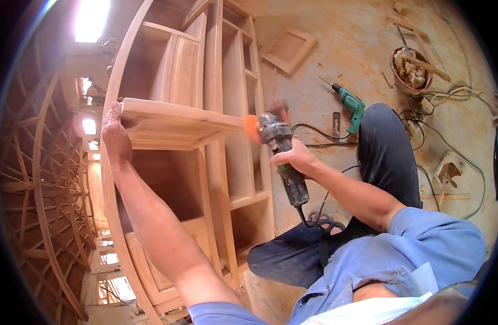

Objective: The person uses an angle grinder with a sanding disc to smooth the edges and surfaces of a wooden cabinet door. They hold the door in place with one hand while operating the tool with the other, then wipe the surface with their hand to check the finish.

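**Head view: grinder at the edge of a cabinet shelf**

Head view, looking down on a bare wooden cabinet lying on the floor. Left hand closed over the left end of a shelf board, fingers wrapped round its far edge, apparently to steady the piece against the push of the tool. Right hand clenched around the body of an angle grinder, held at a slant with the cord end near and the head far. Orange disc at the board's right end, touching or just beside it; contact too blurred to tell. Grip set mid-body, likely for control of the head while keeping fingers clear of the disc. Arms spread wide, one at each end of the board.

Around: black-trousered knee raised to the right of the grinder, blue shirt near. Green drill on the floor beyond the knee, cables trailing right of it. Basket of wood scraps far right, a small framed panel far, beside the cabinet top. Curved timber framing on the left.

In the way: the upright divider just beside the disc, leaving little room along the board's end; grinder cord looped close under the right forearm; raised knee crowding the right elbow.
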`<action>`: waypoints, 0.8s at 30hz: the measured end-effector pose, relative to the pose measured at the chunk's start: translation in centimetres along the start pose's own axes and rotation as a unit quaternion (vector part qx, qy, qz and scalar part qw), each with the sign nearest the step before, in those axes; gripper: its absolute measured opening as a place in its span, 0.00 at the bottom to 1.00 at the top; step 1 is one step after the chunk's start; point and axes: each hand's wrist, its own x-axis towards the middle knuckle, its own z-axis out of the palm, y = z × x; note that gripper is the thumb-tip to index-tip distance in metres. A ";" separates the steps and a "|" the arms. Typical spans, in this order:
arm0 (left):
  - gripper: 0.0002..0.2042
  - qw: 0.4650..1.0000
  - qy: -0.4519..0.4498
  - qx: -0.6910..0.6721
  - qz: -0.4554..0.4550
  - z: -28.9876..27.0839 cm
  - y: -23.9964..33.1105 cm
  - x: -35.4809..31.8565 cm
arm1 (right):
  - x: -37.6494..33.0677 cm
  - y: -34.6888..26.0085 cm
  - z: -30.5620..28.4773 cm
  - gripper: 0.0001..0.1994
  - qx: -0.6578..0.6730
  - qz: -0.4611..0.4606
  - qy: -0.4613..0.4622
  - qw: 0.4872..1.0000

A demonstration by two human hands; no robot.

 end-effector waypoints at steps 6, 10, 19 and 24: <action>0.20 0.987 -0.065 -0.147 -0.027 -2.7 -1.8 -4.1 | -2.0 3.0 -3.9 0.16 0.010 0.078 0.066 0.995; 0.20 0.977 -0.060 -0.198 0.061 -7.3 -1.3 -11.3 | -1.6 4.3 -4.3 0.13 -0.039 0.074 0.043 0.996; 0.15 0.966 0.227 0.063 -0.105 -14.5 -6.1 -21.1 | -1.7 5.2 -2.9 0.15 -0.056 0.107 0.004 0.993; 0.14 0.909 0.265 0.312 -0.081 -15.5 -9.6 -21.9 | -2.2 6.9 -1.8 0.14 -0.066 0.132 -0.018 0.989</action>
